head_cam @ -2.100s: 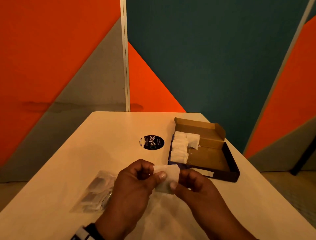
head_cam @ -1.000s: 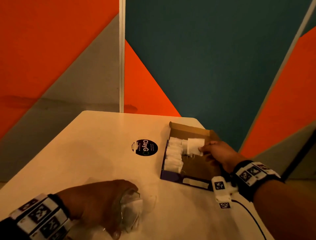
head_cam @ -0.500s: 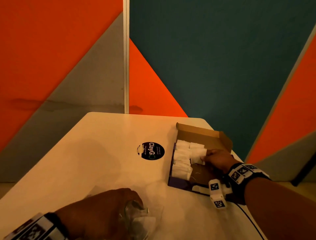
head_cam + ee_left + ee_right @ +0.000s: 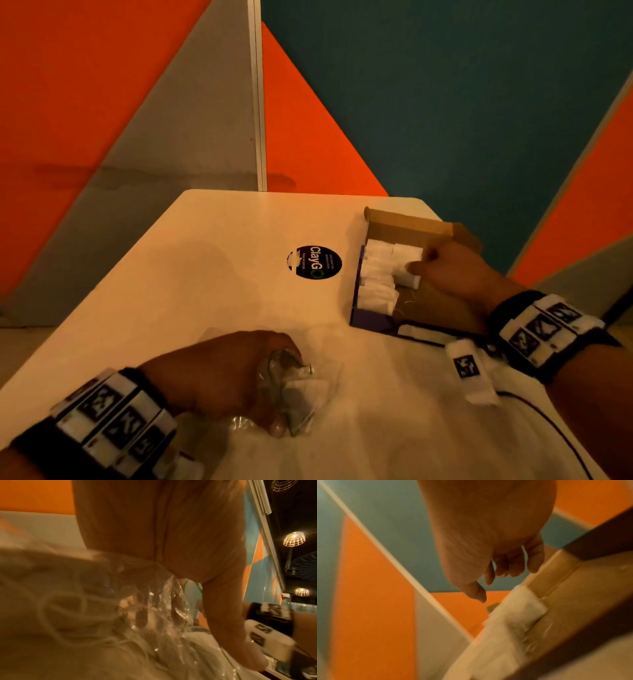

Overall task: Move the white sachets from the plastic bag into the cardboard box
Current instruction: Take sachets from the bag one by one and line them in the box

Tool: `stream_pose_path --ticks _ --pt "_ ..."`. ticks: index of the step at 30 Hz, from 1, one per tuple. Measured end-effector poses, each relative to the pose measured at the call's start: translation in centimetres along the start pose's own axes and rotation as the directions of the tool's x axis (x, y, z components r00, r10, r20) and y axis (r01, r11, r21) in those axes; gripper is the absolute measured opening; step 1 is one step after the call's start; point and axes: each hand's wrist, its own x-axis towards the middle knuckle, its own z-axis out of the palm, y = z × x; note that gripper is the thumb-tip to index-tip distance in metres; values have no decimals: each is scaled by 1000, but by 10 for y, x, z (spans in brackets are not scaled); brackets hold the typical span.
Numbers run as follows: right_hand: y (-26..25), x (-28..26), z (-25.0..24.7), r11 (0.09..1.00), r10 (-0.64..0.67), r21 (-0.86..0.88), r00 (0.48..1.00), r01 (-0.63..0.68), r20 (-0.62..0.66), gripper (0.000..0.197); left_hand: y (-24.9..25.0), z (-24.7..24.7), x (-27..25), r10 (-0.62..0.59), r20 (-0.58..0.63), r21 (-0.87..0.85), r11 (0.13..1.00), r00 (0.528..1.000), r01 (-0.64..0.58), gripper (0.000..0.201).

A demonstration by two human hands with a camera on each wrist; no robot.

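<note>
A sachet is being seated in the cardboard box (image 4: 404,222), right of frame: the right hand (image 4: 452,270) hangs over the white sachets (image 4: 376,274), fingers loosely curled, gripping nothing in the wrist view. Lower centre, the left hand (image 4: 222,373) clutches the plastic bag (image 4: 301,390). Next, I judge, comes pulling another sachet out. The bag's contents are blurred

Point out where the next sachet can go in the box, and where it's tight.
Inside the cardboard box, bare floor shows near the front wall, right of the white sachets, though the right hand covers much of it. The left side, along the sachet column, is crowded. On the table, bare surface lies between the round sticker and the left hand.
</note>
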Motion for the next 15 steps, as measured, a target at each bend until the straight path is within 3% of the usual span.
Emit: stream_pose_path --ticks 2,3,5,7,11,15 --pt "-30 -35 5 991 -124 -47 989 128 81 16 -2 1 1 3 -6 -5 1000 1000 -3 69" --pt "-42 -57 11 973 -205 -67 960 221 188 16 -3 1 0 4 -8 -3 1000 1000 -4 68" --pt "-62 -91 29 893 -363 -130 859 432 360 19 -2 2 0 9 -19 -13 1000 1000 -9 65" --pt "-70 -107 45 790 -506 -112 745 602 435 34 -2 2 -1 -13 -31 -43 999 999 12 62" --pt "-73 -105 81 670 -605 -126 636 732 479 47 -3 4 -1 -36 -28 -56 998 999 34 54" --pt "-73 -100 91 657 -627 -121 628 744 460 31 -3 6 -2 -48 -32 -41 998 998 47 54"
